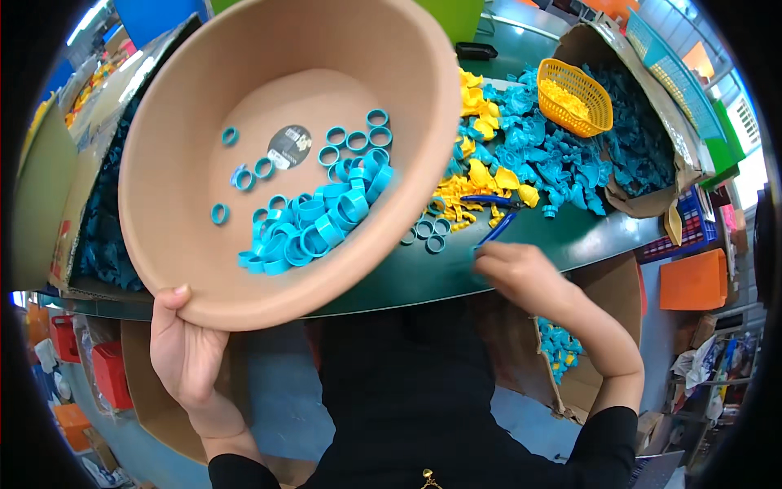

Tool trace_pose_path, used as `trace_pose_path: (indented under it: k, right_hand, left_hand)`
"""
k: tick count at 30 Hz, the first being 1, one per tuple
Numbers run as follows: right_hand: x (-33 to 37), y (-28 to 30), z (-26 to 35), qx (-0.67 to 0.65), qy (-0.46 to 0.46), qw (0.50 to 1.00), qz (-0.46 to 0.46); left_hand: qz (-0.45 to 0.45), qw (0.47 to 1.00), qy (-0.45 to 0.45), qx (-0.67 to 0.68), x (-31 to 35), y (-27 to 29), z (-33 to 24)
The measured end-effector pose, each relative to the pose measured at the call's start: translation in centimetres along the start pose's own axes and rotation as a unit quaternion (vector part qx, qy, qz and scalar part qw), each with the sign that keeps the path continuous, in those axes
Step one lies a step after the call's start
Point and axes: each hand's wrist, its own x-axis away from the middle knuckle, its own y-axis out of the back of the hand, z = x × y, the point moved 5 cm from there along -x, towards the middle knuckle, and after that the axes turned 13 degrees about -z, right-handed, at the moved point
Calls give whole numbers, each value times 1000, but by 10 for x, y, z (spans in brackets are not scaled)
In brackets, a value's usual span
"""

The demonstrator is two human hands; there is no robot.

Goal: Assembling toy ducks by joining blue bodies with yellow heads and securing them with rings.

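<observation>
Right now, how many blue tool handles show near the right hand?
2: upper blue handle among yellow pieces, lower blue handle nearer the right hand. Others may be hidden.

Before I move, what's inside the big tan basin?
In the tan basin, teal rings lie heaped along its near, right-hand side, others scattered around a dark round label. The heap covers the surface beneath, so anything under it can't be seen.

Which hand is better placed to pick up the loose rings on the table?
Probably the right hand: it is nearer the rings, though whether it holds anything is unclear. The left hand holds the tilted tub.
</observation>
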Motion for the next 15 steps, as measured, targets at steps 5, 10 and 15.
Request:
trace_pose_path:
  k: [5,10,15]
  right_hand:
    - [-36,-39,-18,29,10,999,44]
    - [-69,-53,-32,-135,4,986,-97]
    - [-62,44,-24,-134,-217,949,-185]
  left_hand:
    - [-30,999,2,31,12,-23,1]
    - [-33,998,37,-39,22,-22,-6]
    - [-28,990,57,-123,22,-27,-17]
